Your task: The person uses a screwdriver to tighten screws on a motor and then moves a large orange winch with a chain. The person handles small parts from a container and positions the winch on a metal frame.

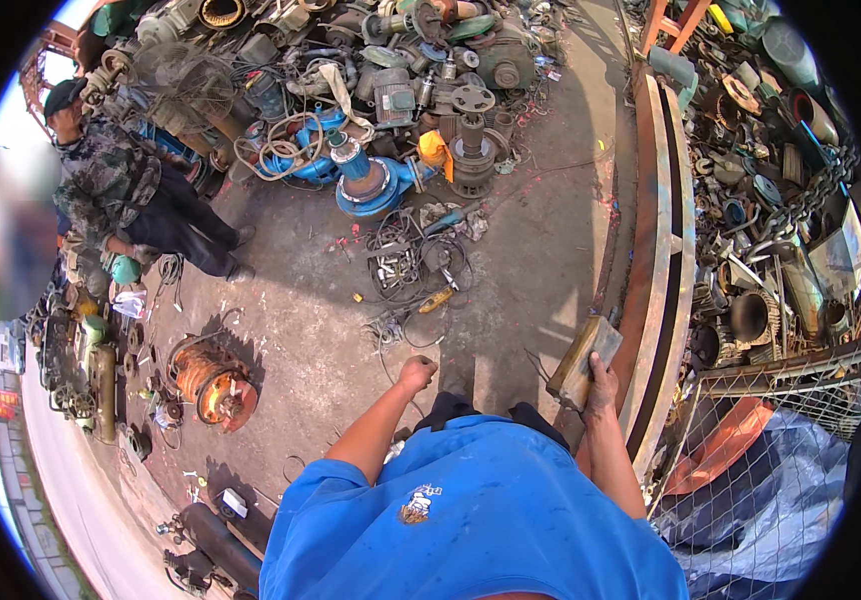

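Bright blue cloth shirt [491, 500] is closest to the eye, at 6 o'clock. Past its edge, at 4 o'clock from the middle of the view, is a flat grey-brown block shaped like a brick [583, 362]. The right hand [604, 388] grips it by the side, thumb on the pale grey face; the other fingers are hidden. The block's long way runs from 7 o'clock up to 1 o'clock. Its side toward 9 o'clock looks browner.

The left hand [418, 374] is at 6 o'clock, curled in a loose fist.

A long rusty metal beam [651, 250] makes a hard edge just beside the block, running from 1 o'clock down to 5. I cannot tell if they touch. Past it, at 4 o'clock, is a wire mesh fence [781, 369]. Grey-brown ground [531, 270] gives wide room toward 1 o'clock, between the beam and a messy pile of tools and cables [391, 268] near the middle. A blue metal pump [361, 180] stands at 11, a round rusty orange machine [219, 383] sits at 8, and a person in a patterned jacket [111, 180] stands at 10.
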`<action>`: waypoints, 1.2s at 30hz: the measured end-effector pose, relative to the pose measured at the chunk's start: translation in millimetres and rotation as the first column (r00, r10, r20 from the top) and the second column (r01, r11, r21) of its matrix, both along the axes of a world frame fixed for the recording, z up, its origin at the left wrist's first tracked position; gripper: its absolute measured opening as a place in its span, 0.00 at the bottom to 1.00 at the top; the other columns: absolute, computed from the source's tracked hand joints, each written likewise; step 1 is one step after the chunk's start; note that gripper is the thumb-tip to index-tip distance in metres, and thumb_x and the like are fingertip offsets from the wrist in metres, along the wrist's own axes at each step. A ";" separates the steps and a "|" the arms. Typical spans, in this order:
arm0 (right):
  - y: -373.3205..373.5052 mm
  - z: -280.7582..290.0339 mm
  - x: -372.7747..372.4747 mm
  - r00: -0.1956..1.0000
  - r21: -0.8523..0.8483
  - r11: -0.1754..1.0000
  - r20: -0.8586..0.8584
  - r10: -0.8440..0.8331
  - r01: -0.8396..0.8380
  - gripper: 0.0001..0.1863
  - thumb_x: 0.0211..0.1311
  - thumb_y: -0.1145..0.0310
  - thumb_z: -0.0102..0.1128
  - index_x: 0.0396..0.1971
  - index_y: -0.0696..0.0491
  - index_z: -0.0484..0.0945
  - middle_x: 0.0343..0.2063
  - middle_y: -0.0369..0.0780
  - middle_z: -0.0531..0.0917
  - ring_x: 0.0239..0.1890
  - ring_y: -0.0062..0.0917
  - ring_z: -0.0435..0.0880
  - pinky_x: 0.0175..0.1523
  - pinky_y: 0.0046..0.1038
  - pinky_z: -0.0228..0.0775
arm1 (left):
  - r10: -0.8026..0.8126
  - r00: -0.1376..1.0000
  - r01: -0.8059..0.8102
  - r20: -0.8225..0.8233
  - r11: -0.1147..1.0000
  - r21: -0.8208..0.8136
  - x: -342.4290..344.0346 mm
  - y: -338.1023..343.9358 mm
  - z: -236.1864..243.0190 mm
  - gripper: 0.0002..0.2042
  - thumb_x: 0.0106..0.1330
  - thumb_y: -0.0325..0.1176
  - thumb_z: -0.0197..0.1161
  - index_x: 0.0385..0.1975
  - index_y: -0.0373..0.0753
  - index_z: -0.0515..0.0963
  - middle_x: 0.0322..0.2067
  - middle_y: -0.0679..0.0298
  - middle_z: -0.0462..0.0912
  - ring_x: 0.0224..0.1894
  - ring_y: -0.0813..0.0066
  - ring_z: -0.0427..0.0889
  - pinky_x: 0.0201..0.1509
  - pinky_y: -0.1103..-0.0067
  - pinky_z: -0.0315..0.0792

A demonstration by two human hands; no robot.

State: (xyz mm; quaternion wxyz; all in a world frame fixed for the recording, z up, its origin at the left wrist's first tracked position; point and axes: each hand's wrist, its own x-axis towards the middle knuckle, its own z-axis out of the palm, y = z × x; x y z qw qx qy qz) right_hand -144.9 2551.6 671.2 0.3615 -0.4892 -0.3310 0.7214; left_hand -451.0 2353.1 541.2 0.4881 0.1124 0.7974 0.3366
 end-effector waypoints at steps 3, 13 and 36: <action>0.9 5.4 8.3 0.998 0.002 0.998 -0.011 0.059 -0.059 0.29 0.55 0.56 0.63 0.51 0.58 0.68 0.40 0.39 0.78 0.39 0.27 0.79 0.45 0.30 0.74 | -0.138 0.976 0.142 -0.167 0.990 0.012 2.2 18.5 0.2 0.17 0.56 0.42 0.59 0.33 0.32 0.79 0.28 0.50 0.81 0.33 0.59 0.81 0.37 0.70 0.72; 37.3 -18.9 89.8 0.999 -0.145 0.989 -0.031 0.029 -0.034 0.28 0.51 0.61 0.67 0.47 0.63 0.69 0.34 0.43 0.80 0.33 0.28 0.82 0.38 0.31 0.77 | -0.329 0.820 0.520 -0.469 0.772 0.366 123.2 241.3 176.3 0.21 0.58 0.38 0.62 0.46 0.28 0.74 0.32 0.53 0.81 0.35 0.67 0.79 0.41 0.75 0.72; -32.6 -21.6 287.5 0.787 -0.170 0.780 -0.040 -0.616 0.602 0.30 0.45 0.69 0.71 0.50 0.55 0.69 0.38 0.39 0.79 0.37 0.27 0.81 0.43 0.31 0.76 | -0.110 0.621 0.721 -0.776 0.468 0.511 396.5 633.8 345.1 0.46 0.47 0.45 0.71 0.63 0.31 0.52 0.59 0.42 0.61 0.61 0.48 0.62 0.65 0.66 0.59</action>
